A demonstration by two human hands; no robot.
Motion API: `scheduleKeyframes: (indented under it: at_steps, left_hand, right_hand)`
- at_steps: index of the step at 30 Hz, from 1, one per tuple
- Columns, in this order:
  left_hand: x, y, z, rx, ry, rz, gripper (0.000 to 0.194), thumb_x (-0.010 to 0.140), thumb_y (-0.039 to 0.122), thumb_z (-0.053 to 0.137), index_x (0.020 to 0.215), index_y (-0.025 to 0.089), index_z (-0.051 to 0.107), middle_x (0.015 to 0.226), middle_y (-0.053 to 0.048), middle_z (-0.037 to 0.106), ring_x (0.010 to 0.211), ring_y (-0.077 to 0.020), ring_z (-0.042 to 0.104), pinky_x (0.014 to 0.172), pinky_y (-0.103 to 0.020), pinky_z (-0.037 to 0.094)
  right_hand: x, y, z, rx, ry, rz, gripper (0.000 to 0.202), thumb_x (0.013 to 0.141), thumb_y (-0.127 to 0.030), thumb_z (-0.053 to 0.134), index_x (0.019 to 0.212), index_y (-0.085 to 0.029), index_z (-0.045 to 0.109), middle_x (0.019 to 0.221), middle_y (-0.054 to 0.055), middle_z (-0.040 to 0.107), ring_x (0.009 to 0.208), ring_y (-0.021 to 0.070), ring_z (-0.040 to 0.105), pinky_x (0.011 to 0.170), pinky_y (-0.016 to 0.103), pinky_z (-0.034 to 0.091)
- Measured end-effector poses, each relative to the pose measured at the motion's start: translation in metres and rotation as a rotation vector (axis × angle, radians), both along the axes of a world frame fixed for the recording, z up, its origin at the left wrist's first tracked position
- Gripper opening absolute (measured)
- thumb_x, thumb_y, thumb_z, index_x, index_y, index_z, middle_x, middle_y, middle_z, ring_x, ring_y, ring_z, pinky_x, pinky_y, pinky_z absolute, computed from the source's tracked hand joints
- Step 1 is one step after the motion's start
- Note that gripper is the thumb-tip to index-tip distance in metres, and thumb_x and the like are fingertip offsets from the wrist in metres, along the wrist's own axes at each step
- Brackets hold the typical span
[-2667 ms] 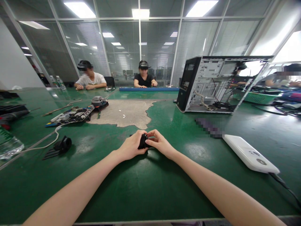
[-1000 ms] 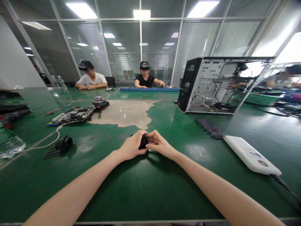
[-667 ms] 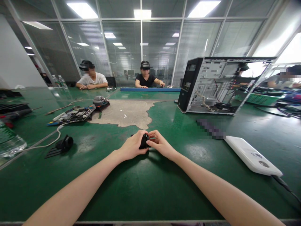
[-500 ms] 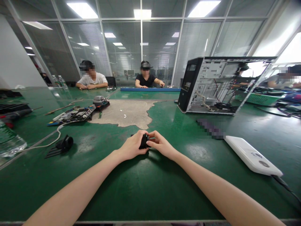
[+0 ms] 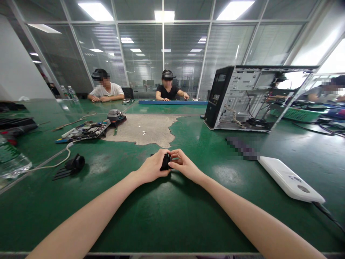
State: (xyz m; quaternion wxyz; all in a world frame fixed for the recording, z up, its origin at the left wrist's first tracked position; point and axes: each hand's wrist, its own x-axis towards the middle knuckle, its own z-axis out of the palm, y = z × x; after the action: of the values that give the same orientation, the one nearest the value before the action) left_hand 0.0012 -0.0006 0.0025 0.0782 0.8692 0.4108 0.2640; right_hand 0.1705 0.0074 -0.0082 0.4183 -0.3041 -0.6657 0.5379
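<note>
Left hand [image 5: 154, 165] gripping black part [image 5: 164, 163], right hand [image 5: 185, 166] pinching its end; green table [image 5: 161, 216]

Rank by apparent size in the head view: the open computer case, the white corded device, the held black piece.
1. Open computer case
2. White corded device
3. Held black piece, judged by its visible part; it is partly covered.

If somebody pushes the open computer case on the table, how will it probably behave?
The open computer case would probably keep its shape, since its frame looks like metal. It would likely slide rather than roll, as it is boxy and its lower edge rests along the table. The thin wires inside might shift, because they look loose.
</note>
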Motion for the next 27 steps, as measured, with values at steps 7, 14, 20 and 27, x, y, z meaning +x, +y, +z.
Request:
scheduleKeyframes:
  at_steps: [7,14,20,27]
  left_hand:
    - [-0.0003,-0.0012,0.0005,-0.007,-0.002,0.011,0.054,0.066,0.028,0.056,0.113,0.023,0.029,0.11,-0.005,0.043,0.093,-0.0208,0.051,0.077,-0.036,0.043]
    - [-0.0001,-0.0008,0.0009,-0.005,-0.003,0.011,0.055,0.066,0.029,0.057,0.113,0.023,0.03,0.111,-0.006,0.043,0.094,-0.0213,0.05,0.077,-0.036,0.044]
    - [-0.0006,0.0004,-0.0008,-0.007,-0.016,-0.007,0.056,0.066,0.03,0.057,0.114,0.023,0.029,0.111,-0.005,0.044,0.095,-0.0209,0.05,0.078,-0.036,0.043]
    - [-0.0003,-0.0008,0.0,-0.005,0.002,0.011,0.053,0.066,0.028,0.056,0.113,0.023,0.03,0.111,-0.005,0.043,0.093,-0.0206,0.051,0.076,-0.035,0.043]
  right_hand:
    - [0.0012,-0.0005,0.0026,0.01,0.026,0.066,0.03,0.065,-0.022,0.064,0.085,-0.021,0.043,0.093,-0.001,0.048,0.084,0.0125,0.055,0.077,0.031,0.043]
    - [-0.0009,-0.0001,0.0019,0.021,0.03,0.007,0.02,0.069,-0.025,0.059,0.083,-0.02,0.045,0.09,-0.001,0.049,0.085,0.0124,0.055,0.078,0.03,0.043]
    - [-0.0004,0.0024,-0.0006,0.0,-0.002,-0.026,0.03,0.067,-0.025,0.061,0.092,-0.021,0.045,0.096,0.001,0.048,0.085,0.0125,0.054,0.081,0.033,0.042]
    - [0.0012,0.001,0.0001,0.009,0.056,0.065,0.029,0.065,-0.023,0.064,0.084,-0.021,0.043,0.09,-0.002,0.049,0.082,0.0118,0.055,0.077,0.03,0.043]
